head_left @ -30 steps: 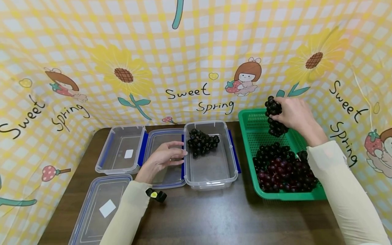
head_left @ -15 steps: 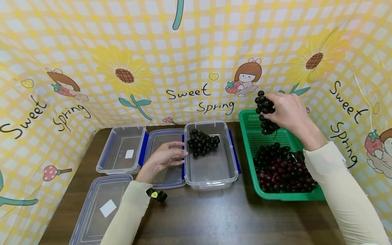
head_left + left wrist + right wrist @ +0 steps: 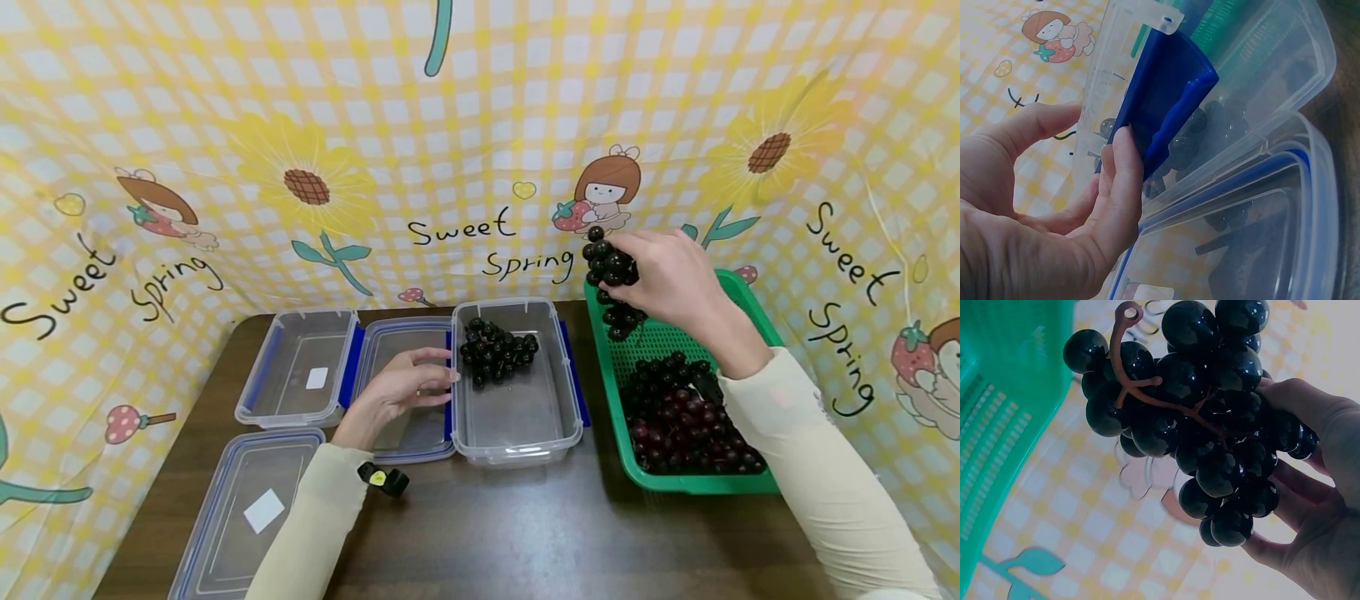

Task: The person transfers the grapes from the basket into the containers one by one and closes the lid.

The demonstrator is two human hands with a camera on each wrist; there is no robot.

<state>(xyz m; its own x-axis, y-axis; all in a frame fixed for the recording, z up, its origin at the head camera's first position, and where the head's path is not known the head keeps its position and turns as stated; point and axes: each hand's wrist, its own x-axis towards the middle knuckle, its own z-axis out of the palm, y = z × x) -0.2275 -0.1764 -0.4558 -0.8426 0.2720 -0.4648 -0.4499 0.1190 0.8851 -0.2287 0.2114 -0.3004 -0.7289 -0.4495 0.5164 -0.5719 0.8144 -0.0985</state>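
Observation:
My right hand (image 3: 671, 279) holds a bunch of black grapes (image 3: 611, 271) up over the back left part of the green basket (image 3: 611, 392). In the right wrist view, a brown stem curves across the bunch (image 3: 1185, 419), and the fingers reach behind the grapes. My left hand (image 3: 408, 387) rests its fingers at the left side of a clear plastic container (image 3: 517, 417). Its fingertips lie against the blue latch flap (image 3: 1160, 94) in the left wrist view. Another bunch of black grapes (image 3: 495, 350) lies in that container, towards the back.
Dark red grapes (image 3: 686, 421) and more black grapes fill the basket's front. A second clear container (image 3: 292, 375) stands at the left. One blue-edged lid (image 3: 405, 329) lies between the containers, another lid (image 3: 288, 454) nearer the front, all on the brown table (image 3: 510, 533).
My right hand has carried the black grapes leftward over the basket, towards the container that holds grapes. My left hand has stayed at the container's side.

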